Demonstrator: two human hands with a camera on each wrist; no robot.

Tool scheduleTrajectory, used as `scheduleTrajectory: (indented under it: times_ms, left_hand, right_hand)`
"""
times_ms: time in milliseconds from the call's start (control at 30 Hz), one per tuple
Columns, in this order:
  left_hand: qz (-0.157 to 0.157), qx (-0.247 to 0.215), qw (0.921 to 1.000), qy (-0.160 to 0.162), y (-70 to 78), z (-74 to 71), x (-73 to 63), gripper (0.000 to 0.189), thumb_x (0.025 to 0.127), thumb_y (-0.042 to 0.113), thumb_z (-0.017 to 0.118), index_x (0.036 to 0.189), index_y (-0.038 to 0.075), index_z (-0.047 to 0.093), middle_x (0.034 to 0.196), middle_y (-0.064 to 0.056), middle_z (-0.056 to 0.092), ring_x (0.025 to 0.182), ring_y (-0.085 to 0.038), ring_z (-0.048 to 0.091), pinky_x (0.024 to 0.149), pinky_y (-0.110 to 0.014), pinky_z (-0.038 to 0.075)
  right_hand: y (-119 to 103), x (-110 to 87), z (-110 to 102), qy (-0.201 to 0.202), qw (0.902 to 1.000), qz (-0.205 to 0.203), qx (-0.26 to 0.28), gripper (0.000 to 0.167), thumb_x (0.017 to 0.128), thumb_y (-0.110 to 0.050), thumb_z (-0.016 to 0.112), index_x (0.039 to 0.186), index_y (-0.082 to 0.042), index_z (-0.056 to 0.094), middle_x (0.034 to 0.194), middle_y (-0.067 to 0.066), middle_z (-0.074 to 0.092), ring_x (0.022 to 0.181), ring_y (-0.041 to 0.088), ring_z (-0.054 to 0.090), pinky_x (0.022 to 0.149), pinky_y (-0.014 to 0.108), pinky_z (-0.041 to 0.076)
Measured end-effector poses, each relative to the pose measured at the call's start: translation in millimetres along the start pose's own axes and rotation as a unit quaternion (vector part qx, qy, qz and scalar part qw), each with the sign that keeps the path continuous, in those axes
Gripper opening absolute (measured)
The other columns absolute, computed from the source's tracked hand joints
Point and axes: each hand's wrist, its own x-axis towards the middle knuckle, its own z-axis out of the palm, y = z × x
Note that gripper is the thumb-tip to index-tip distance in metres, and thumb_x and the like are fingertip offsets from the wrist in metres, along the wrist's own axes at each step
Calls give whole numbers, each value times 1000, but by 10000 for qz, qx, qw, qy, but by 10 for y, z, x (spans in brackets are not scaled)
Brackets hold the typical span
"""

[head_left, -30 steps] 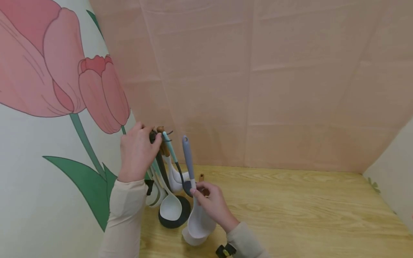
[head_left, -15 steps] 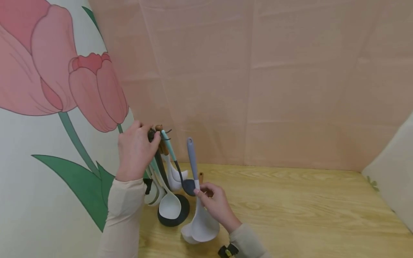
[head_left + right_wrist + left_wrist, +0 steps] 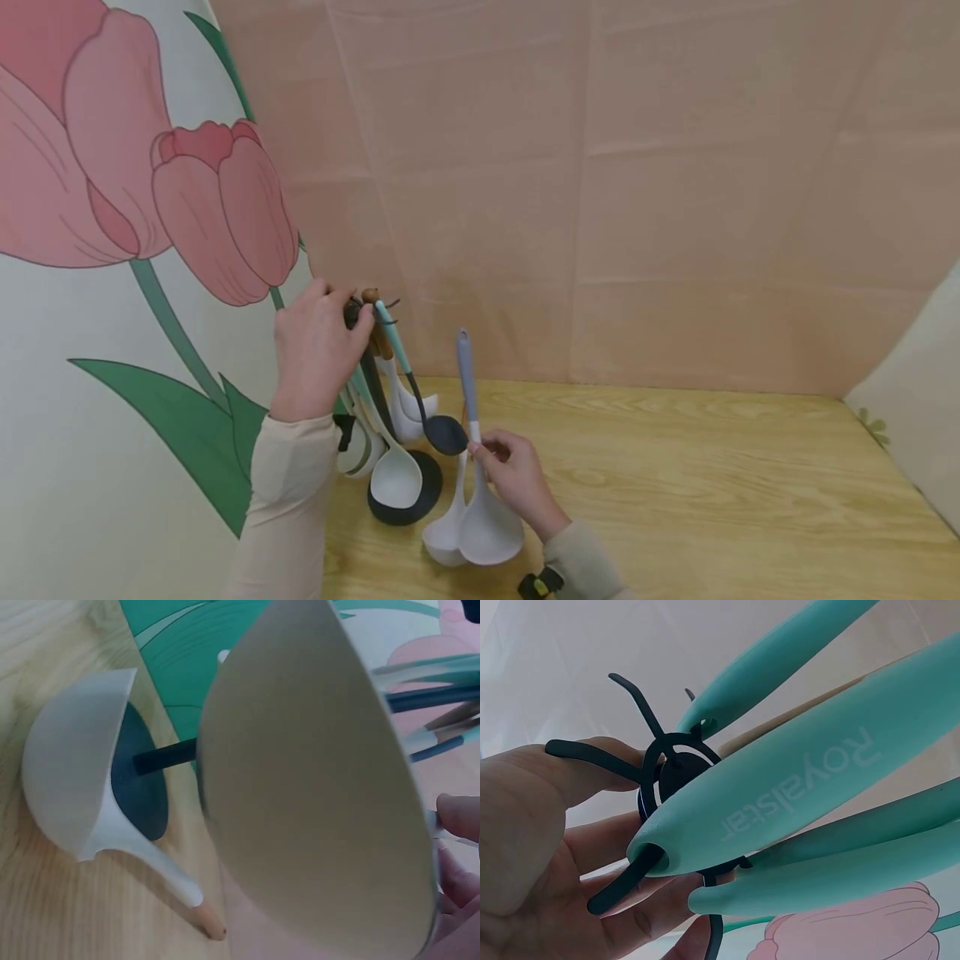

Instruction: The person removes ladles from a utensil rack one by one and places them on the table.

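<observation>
My left hand (image 3: 318, 354) grips the hooked top of a black utensil stand (image 3: 682, 769); in the left wrist view its thumb and fingers curl round the hub behind the teal handles (image 3: 780, 787). Off to the right, my right hand (image 3: 517, 475) pinches a ladle with a blue-grey handle (image 3: 467, 375) by its neck, handle up and pale bowl (image 3: 491, 529) down. The right wrist view shows that bowl (image 3: 315, 780) large and close. A dark ladle (image 3: 445, 435) with a teal handle hangs from the stand, close to my right fingertips.
Another white ladle (image 3: 444, 533), wooden-tipped, lies on the wood-grain table (image 3: 712, 475) beside the held one. More utensils hang on the stand, including a white ladle (image 3: 396, 479) above the round black base (image 3: 430, 492). A tulip-patterned wall (image 3: 187, 325) rises close on the left.
My right hand has moved a little right with the blue-grey-handled ladle, showing more of the dark ladle and the ladle on the table. My left hand stays on the stand's top.
</observation>
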Motion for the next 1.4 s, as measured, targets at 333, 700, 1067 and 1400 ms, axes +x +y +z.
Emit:
scheduleTrajectory:
  times_ms: [333, 700, 1067, 1400]
  left_hand:
    - [84, -76, 9999, 6, -103, -67, -25, 30, 94, 23, 66, 114, 2, 75, 88, -16, 62, 67, -32, 57, 57, -48, 45]
    - [125, -357, 9992, -122, -261, -207, -75, 31, 94, 24, 66, 114, 1, 74, 87, -15, 60, 66, -31, 56, 57, -46, 45]
    - [176, -363, 9992, -24, -264, -205, -76, 30, 94, 24, 66, 112, 1, 75, 89, -16, 61, 69, -33, 58, 58, -48, 46]
    - [139, -336, 9993, 100, -209, -142, -48, 29, 94, 23, 67, 110, 1, 75, 89, -15, 62, 70, -33, 59, 58, -47, 47]
  right_hand:
    - [159, -10, 39, 223, 9975, 392, -547, 22, 96, -25, 69, 97, -4, 73, 85, 5, 69, 72, 15, 57, 58, 25, 51]
    - [195, -182, 164, 492, 9916, 793, -890, 27, 96, -28, 68, 98, -2, 74, 82, 5, 67, 72, 15, 57, 59, 26, 51]
    - [337, -181, 146, 456, 9848, 1201, -1169, 23, 97, -23, 66, 95, -2, 73, 79, 5, 64, 68, 15, 55, 56, 26, 48]
    - [571, -53, 67, 191, 9823, 1385, -1244, 22, 97, -21, 65, 98, 0, 73, 82, 5, 65, 72, 15, 56, 62, 29, 50]
